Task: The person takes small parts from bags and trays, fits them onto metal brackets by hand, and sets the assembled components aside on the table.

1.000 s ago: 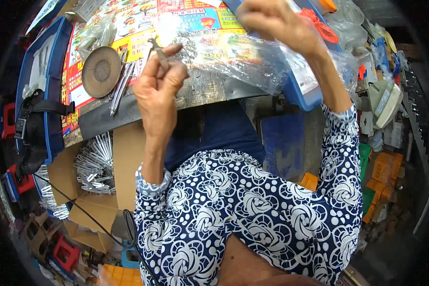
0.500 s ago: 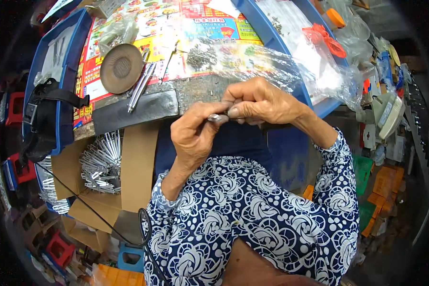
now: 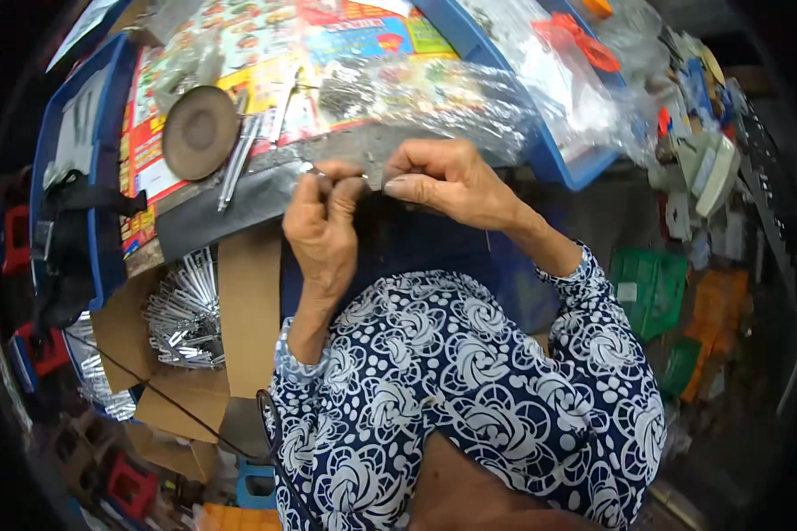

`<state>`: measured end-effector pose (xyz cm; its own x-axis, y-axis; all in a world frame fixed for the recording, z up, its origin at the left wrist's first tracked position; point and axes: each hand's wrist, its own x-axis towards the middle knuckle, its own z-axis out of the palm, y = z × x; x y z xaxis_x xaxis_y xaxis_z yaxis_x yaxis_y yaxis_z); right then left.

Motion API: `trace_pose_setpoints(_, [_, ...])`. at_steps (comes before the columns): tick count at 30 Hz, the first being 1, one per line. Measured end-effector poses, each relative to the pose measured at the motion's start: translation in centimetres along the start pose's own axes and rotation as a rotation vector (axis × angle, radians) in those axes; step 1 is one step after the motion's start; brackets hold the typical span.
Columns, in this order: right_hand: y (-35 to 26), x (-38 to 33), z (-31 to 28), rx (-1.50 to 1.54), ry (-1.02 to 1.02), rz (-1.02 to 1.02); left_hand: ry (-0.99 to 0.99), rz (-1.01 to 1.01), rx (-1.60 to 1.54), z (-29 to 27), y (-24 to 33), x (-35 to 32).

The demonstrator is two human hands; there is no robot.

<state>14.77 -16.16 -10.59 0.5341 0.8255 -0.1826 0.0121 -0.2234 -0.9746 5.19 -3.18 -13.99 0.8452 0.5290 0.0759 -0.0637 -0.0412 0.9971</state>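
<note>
At table, left hand pinches metal, parted from pinched right hand, contents unclear.

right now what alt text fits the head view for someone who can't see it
A person's left hand and right hand, both curled, are slightly apart by a table; anything held is too blurred to tell. A brown dish and metal rods lie on the table, a carton of metal parts below left.

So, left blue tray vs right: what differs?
Load: the left tray bears a draped black strap; the right tray, clear plastic and a red-orange item.
Angle: in the picture the left tray's far end slants right, the right tray's slants left.
Shared: both blue, white inside.
</note>
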Motion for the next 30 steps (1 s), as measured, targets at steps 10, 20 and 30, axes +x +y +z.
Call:
trace_pose_setpoints(10, [2.3,-5.7,-5.9,-0.259,1.037,-0.071,-0.221,-0.09,-0.112,1.5,-0.1,2.1])
trace_pose_setpoints(20, [3.2,-5.1,-6.6,-0.023,0.701,0.069,-0.483,0.383,0.204,5.1,-0.6,2.4])
trace_pose_setpoints(30, [1.0,-3.1,-5.3,0.428,0.434,-0.052,-0.254,0.788,0.695,6.4,-1.7,2.2])
